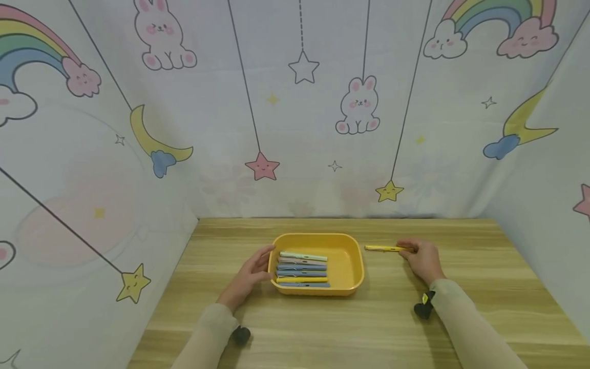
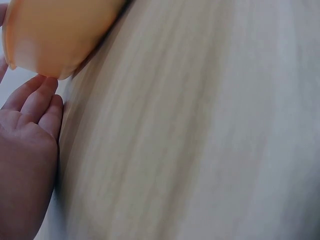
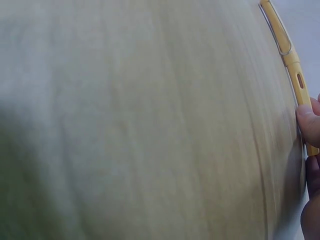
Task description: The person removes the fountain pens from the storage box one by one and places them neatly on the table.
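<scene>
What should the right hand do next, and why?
Probably lift the held pen leftward over the tray: the right hand pinches it right of the tray, whose right part is bare beside the other pens, while the left hand touches the tray's left end.

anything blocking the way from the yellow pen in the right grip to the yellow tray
Nothing visible stands between the yellow pen in the right grip and the yellow tray, apart from the tray's own raised right rim. The pens inside lie toward the left, where the left grip is too.
</scene>
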`<state>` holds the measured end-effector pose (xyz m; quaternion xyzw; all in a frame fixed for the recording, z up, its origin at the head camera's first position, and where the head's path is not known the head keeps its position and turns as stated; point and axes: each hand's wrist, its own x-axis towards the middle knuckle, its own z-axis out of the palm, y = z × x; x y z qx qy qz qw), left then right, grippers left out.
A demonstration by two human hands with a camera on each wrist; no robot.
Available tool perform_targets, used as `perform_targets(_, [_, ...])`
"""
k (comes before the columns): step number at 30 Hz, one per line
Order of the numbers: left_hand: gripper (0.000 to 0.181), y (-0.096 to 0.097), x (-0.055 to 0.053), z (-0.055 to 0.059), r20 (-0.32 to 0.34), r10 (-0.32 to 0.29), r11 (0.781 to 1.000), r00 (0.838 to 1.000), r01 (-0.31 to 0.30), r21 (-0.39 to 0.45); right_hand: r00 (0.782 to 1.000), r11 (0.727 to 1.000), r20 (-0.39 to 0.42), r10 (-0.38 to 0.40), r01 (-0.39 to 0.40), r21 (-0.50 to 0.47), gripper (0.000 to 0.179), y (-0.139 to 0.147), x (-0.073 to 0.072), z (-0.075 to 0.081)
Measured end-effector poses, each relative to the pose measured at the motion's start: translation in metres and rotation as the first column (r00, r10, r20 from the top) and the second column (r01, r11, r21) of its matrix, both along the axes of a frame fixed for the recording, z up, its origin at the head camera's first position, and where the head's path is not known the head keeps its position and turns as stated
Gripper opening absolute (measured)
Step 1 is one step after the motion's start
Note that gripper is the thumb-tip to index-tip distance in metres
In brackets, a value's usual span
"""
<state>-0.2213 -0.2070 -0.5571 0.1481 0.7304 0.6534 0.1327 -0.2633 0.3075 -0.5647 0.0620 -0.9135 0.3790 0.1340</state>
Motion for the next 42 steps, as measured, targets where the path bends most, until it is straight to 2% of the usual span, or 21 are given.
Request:
perform_targets(16, [0.074,0.001,0.002,-0.001,0.008,0.003,1.0,1.0,-0.003,0.003,0.997,1.0,0.07,0.02,-0.019,-0.014,0.029,-0.002,0.003,0.007])
perform_targets(23, [0.075,0.001,0.0,-0.004,-0.012,-0.003,1.0,1.0,0.003,0.007,0.998,1.0,0.063,0.02,-0.019,-0.018,0.033,-0.001,0.002,0.008])
perform_targets(28, [0.075,0.002,-0.001,-0.004,0.003,0.009,1.0,1.0,-0.009,0.01,0.998,1.0,0.07,0.007,-0.006,-0.011,0.036,0.003,0.002,0.01])
perform_targets(34, [0.074,0.001,-0.001,-0.002,0.009,0.022,1.0,1.0,-0.022,0.007,0.992,0.996,0.13,0.004,0.008,-0.088,0.039,0.005,0.002,0.018])
perform_targets(42, [0.074,0.001,-0.002,0.0,0.013,0.02,1.0,1.0,-0.02,0.001,0.992,0.983,0.12,0.042,-0.02,-0.182,0.044,-0.012,0.002,0.03])
